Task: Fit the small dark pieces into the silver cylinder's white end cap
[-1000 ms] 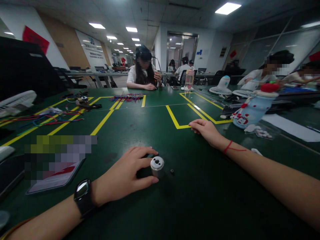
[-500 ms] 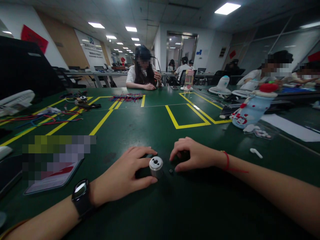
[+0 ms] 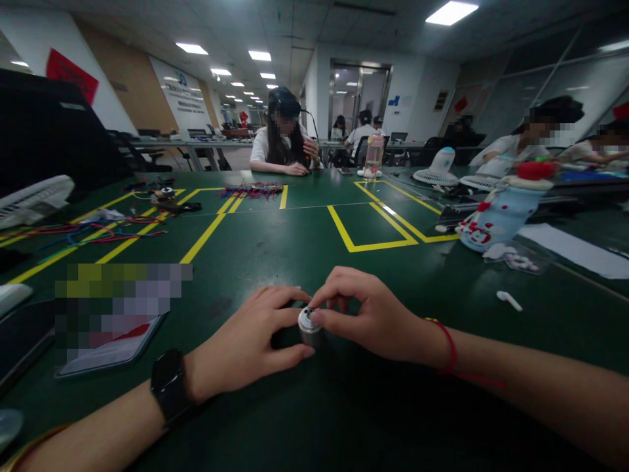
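A short silver metal cylinder (image 3: 309, 335) stands upright on the green table, its top face bearing dark holes. My left hand (image 3: 250, 337) curls round its left side, with the index finger against it and the thumb at the front near the base. My right hand (image 3: 366, 311) is over the top face, thumb and index finger pinched together there. The fingertips cover part of that face. Whatever small part they hold is mostly hidden; the dark ring-shaped piece seen earlier on the table no longer shows there.
A white earbud (image 3: 509, 300) lies at right, near a blue bottle (image 3: 506, 213) and white paper (image 3: 580, 250). Loose wires (image 3: 98, 231) and a wire bundle (image 3: 253, 190) lie further back. A phone-like flat object (image 3: 111, 347) is at left. A person (image 3: 282, 141) sits opposite.
My right hand has moved left from the table beside the cylinder onto its top, fingers now pinched. The small dark ring is gone from the table. My left hand stays round the cylinder.
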`<state>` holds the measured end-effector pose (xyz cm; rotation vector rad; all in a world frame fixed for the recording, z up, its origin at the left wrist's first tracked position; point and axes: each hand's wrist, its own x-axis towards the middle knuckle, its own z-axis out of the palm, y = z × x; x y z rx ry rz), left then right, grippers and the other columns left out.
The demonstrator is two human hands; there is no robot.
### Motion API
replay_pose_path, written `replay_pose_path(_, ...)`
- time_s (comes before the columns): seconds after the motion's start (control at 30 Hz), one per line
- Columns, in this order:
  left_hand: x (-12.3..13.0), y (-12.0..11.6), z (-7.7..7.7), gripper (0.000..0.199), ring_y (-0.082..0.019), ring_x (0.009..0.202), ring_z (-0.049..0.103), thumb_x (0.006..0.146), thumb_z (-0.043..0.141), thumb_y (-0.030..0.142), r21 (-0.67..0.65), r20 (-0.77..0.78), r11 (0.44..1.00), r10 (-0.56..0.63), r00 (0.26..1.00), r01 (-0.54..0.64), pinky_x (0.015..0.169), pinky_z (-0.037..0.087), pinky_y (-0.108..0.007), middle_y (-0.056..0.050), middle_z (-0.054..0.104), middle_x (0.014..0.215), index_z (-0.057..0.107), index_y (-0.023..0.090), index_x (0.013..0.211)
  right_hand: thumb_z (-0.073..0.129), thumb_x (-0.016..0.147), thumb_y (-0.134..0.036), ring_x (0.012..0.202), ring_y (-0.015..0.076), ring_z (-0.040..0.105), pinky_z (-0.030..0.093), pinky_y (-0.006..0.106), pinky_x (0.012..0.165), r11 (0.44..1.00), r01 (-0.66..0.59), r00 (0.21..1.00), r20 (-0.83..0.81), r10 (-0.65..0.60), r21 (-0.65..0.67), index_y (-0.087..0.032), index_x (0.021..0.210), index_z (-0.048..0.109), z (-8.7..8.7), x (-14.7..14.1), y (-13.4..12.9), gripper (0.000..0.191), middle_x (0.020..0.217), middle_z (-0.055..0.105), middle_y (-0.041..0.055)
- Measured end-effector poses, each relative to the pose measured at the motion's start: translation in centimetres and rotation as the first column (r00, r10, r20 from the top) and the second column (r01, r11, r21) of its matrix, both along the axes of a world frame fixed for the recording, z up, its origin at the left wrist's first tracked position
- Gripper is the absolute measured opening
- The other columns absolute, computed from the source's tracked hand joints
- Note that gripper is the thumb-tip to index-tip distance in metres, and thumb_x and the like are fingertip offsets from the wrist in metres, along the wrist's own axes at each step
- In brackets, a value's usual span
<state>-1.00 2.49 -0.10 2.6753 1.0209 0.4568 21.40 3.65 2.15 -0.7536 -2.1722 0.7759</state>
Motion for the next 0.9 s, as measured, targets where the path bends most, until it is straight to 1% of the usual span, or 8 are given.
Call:
replay_pose_path(0.17,0.1,-0.1,0.2,0.027,-0.028,0.115,0.049,0.085,0.066,0.036,0.002,0.017,1.000,-0.008,1.000,0.008,0.098,0.039,-0.046,-0.005,0.052,0.128,0.064,0.028,0.111,0.066,0.083,-0.029,0.069,0.0102,0.051,0.042,0.023,0.062,1.000,-0.004,0.998,0.055,0.005,-0.017,-0.019,0.091,0.071,0.3,-0.1,-0.3,0.014,0.084,0.059,0.0014)
replay_pose_path(0.27,0.0,-0.1,0.3,0.026,-0.028,0.117,0.048,0.085,0.066,0.036,-0.006,0.009,1.000,-0.006,1.000,0.006,0.099,0.039,-0.046,-0.005,0.052,0.129,0.065,0.028,0.109,0.065,0.083,-0.034,0.070,0.0111,0.052,0.043,0.024,0.063,0.997,0.002,0.999,0.047,0.002,-0.078,-0.018,0.095,0.070,0.2,0.5,0.3,0.021,0.087,0.060,0.0027)
replay_pose_path(0.37,-0.1,0.0,0.2,0.028,-0.029,0.118,0.048,0.085,0.066,0.038,-0.002,0.019,1.000,-0.009,1.000,0.009,0.100,0.038,-0.045,-0.005,0.052,0.131,0.065,0.028,0.111,0.062,0.084,-0.039,0.070,0.0124,0.053,0.043,0.026,0.062,0.971,0.125,0.991,-0.016,-0.131,-0.204,-0.016,0.095,0.068,-0.8,2.0,2.4,0.027,0.083,0.062,0.0032)
replay_pose_path(0.47,-0.1,0.1,0.2,0.033,-0.029,0.120,0.048,0.086,0.065,0.040,-0.006,0.017,1.000,-0.005,1.000,0.005,0.101,0.038,-0.046,-0.005,0.052,0.132,0.063,0.029,0.117,0.064,0.081,-0.039,0.064,0.0118,0.052,0.041,0.026,0.060,0.918,0.252,0.957,-0.064,-0.284,-0.306,-0.014,0.084,0.068,-2.1,3.9,5.5,0.026,0.073,0.061,0.0019)
replay_pose_path(0.5,-0.1,0.1,0.1,0.034,-0.029,0.120,0.048,0.086,0.065,0.040,-0.008,0.015,1.000,-0.005,1.000,0.005,0.101,0.038,-0.046,-0.005,0.051,0.133,0.063,0.030,0.118,0.064,0.080,-0.039,0.061,0.0108,0.050,0.040,0.025,0.058,0.891,0.275,0.937,-0.106,-0.332,-0.360,-0.013,0.084,0.068,-2.6,4.5,6.4,0.027,0.070,0.060,0.0012)
replay_pose_path(0.57,-0.1,0.1,0.2,0.033,-0.029,0.120,0.048,0.086,0.066,0.040,-0.014,0.014,1.000,-0.008,1.000,0.008,0.101,0.038,-0.046,-0.005,0.051,0.133,0.063,0.030,0.118,0.059,0.083,-0.042,0.057,0.0094,0.048,0.038,0.024,0.054,0.872,0.287,0.920,-0.140,-0.366,-0.397,-0.013,0.088,0.066,-3.1,5.3,7.6,0.031,0.069,0.058,0.0005)
replay_pose_path(0.73,0.0,0.1,0.2,0.032,-0.028,0.121,0.047,0.086,0.065,0.040,-0.018,0.003,1.000,-0.007,1.000,0.007,0.102,0.037,-0.046,-0.005,0.051,0.133,0.063,0.029,0.117,0.062,0.081,-0.041,0.061,0.0097,0.050,0.041,0.024,0.058,0.884,0.252,0.937,-0.130,-0.325,-0.393,-0.013,0.085,0.067,-3.3,5.3,7.4,0.029,0.070,0.059,0.0008)
replay_pose_path(0.9,0.0,0.1,0.2,0.030,-0.029,0.120,0.048,0.086,0.065,0.040,-0.007,0.022,1.000,-0.013,1.000,0.014,0.101,0.038,-0.046,-0.006,0.052,0.132,0.064,0.028,0.114,0.062,0.082,-0.039,0.063,0.0110,0.051,0.041,0.026,0.059,0.916,0.262,0.961,-0.001,-0.276,-0.305,-0.013,0.085,0.069,-2.9,4.8,6.4,0.027,0.072,0.062,0.0017)
